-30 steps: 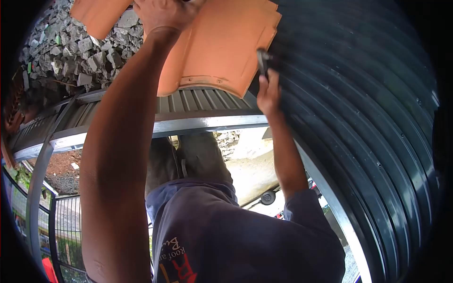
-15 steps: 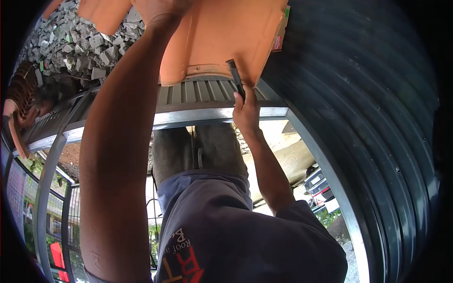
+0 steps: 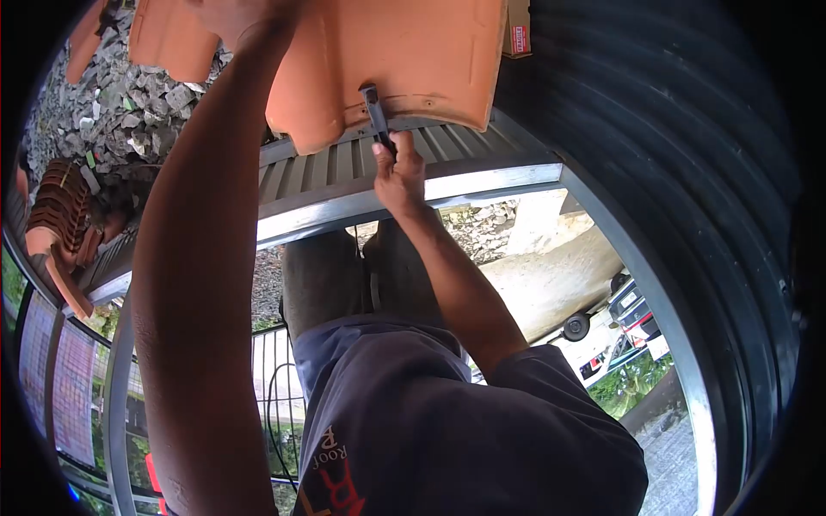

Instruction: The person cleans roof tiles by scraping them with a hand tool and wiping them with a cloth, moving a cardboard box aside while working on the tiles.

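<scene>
"Watching the right hand (image 3: 400, 176), what do you make of its grip?"

"Fingers wrapped round the black handle of a hammer-like tool (image 3: 377, 116). Its head is at the lower edge of the orange tile (image 3: 404, 52), just right of the rounded hump; whether it touches, I cannot tell"

"And the left hand (image 3: 241, 17)?"

"Up at the tile's left side. The frame cuts off its fingers, so I cannot tell if they pinch the tile or lie flat on it"

"Where is the tile?"

"Over the ribbed metal sheet (image 3: 331, 172), its lower edge just short of the sheet's lower edge, where the steel beam (image 3: 327, 211) runs across"

"So what could go wrong?"

"A hard knock so near the tile's edge could chip or crack it, I judge. If the left hand bears on it only lightly, a blow could also jolt it over the sheet's lower edge, toward the person's legs (image 3: 323, 284)"

"Anything on the right?"

"A twist that way could push the tile's right edge into the cardboard box (image 3: 519, 17) just beside it. And if the handle turns in the palm, a stray swing could dent the sheet or rap the beam"
</scene>
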Tool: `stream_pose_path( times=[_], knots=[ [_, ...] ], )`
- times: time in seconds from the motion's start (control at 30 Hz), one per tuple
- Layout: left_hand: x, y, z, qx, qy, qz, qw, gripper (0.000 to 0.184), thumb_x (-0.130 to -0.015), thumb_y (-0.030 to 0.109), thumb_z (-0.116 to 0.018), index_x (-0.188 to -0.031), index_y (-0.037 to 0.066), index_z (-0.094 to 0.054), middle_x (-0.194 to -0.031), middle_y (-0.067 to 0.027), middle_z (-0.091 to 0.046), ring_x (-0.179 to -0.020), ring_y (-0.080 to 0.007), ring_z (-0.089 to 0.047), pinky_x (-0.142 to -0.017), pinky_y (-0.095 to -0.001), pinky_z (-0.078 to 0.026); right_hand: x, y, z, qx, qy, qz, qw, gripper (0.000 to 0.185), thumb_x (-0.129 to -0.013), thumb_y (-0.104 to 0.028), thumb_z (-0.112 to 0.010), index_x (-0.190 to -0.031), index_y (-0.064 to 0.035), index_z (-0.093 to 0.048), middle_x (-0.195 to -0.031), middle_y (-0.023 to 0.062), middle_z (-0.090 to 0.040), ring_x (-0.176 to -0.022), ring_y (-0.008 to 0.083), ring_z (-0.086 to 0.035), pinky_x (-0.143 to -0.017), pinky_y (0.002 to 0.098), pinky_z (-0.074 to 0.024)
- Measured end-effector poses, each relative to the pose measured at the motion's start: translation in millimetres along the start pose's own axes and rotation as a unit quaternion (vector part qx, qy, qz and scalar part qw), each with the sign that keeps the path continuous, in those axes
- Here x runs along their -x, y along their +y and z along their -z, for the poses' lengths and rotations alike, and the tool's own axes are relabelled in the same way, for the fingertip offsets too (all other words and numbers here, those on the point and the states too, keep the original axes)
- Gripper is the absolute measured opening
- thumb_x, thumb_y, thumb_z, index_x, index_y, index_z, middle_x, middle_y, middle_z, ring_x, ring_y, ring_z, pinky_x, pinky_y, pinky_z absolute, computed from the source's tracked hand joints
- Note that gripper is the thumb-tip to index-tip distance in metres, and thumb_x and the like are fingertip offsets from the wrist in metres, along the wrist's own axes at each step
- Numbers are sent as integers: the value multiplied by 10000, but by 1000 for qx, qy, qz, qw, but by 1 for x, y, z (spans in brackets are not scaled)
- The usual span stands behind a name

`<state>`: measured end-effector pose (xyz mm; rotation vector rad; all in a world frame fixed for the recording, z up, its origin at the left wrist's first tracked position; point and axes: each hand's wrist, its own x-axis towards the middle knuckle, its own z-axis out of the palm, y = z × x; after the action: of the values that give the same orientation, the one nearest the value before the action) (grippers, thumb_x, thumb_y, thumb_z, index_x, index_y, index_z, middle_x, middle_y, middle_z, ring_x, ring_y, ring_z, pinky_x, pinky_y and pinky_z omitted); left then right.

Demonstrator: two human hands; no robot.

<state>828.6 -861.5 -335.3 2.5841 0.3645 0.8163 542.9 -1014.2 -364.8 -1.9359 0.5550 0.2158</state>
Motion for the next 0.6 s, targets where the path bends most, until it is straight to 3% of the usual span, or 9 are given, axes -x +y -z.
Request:
stream_pose_path(
  times=[0.07, 0.13, 0.17, 0.23, 0.33, 0.43, 0.5, 0.53, 0.6],
  knots=[
    [1, -1, 2, 8, 3, -3, 1000, 951, -793, 456, -848, -1478, -3, -376, -1243, -325, -519, -1172, -526, -517, -968, -596, -467, -5, -4, 21, 104, 42, 51, 992, 213, -1002, -33, -627, -1189, -15, -528, -946, 308, -680, -901, 536, -674, -744, 530, -537],
    [-2, -3, -1, 3, 9, -40, 999, 933, -796, 471, -836, -1464, -7, -393, -1229, -338, -521, -1148, -530, -533, -954, -610, -477, -9, -9, 39, 78, 125, -37, 988, 220, -1005, -16, -609, -1198, -1, -503, -966, 314, -684, -920, 548, -667, -757, 540, -532],
    [-7, 1, -4, 16, 9, -57, 998, 933, -796, 471, -836, -1464, -7, -393, -1229, -338, -521, -1148, -530, -533, -954, -610, -477, -10, -6, 35, 67, 184, 25, 980, 200, -1011, -4, -590, -1183, -3, -488, -957, 310, -685, -902, 556, -664, -724, 536, -526],
    [-4, 4, 0, 0, 8, 7, 1000, 930, -804, 540, -798, -1446, -13, -412, -1221, -341, -525, -1128, -538, -555, -928, -623, -496, -7, -9, 17, 51, 235, 5, 971, 181, -1013, -6, -590, -1162, -4, -487, -946, 307, -684, -874, 551, -667, -702, 533, -522],
    [-3, -2, -7, -26, 43, -8, 999, 966, -804, 625, -753, -1437, -22, -414, -1219, -333, -530, -1107, -546, -575, -901, -624, -517, -10, -13, -31, -77, 304, -73, 947, 124, -1042, -71, -589, -1088, -24, -484, -846, 262, -679, -776, 522, -673, -651, 508, -513],
    [-1, -2, -7, -43, 35, -7, 998, 986, -813, 661, -720, -1436, -36, -408, -1227, -336, -530, -1116, -545, -581, -902, -612, -524, -1, -21, -87, -109, 303, -127, 938, 148, -1057, -127, -598, -1068, -34, -484, -795, 212, -670, -688, 429, -672, -619, 479, -507],
    [-1, -1, -10, -47, 38, -14, 998, 990, -815, 666, -717, -1433, -42, -407, -1234, -338, -529, -1111, -542, -586, -898, -607, -530, 9, -19, -110, -219, 308, -145, 914, 212, -1077, -224, -606, -1055, -44, -496, -731, 110, -607, -613, 246, -602, -577, 402, -484],
    [-2, -1, -9, -60, 41, -13, 997, 994, -817, 671, -713, -1430, -49, -406, -1240, -340, -529, -1106, -539, -591, -893, -602, -537, 9, -20, -110, -225, 310, -145, 912, 212, -1077, -224, -606, -1055, -44, -496, -731, 110, -607, -613, 246, -602, -577, 402, -484],
    [-5, -2, -7, -64, 31, -17, 997, 994, -818, 674, -710, -1426, -52, -408, -1242, -340, -529, -1106, -537, -593, -887, -602, -542, 14, -17, -101, -372, 255, -132, 882, 295, -1084, -393, -581, -1003, -118, -513, -685, -20, -515, -520, 79, -470, -425, 248, -355]
  ],
)
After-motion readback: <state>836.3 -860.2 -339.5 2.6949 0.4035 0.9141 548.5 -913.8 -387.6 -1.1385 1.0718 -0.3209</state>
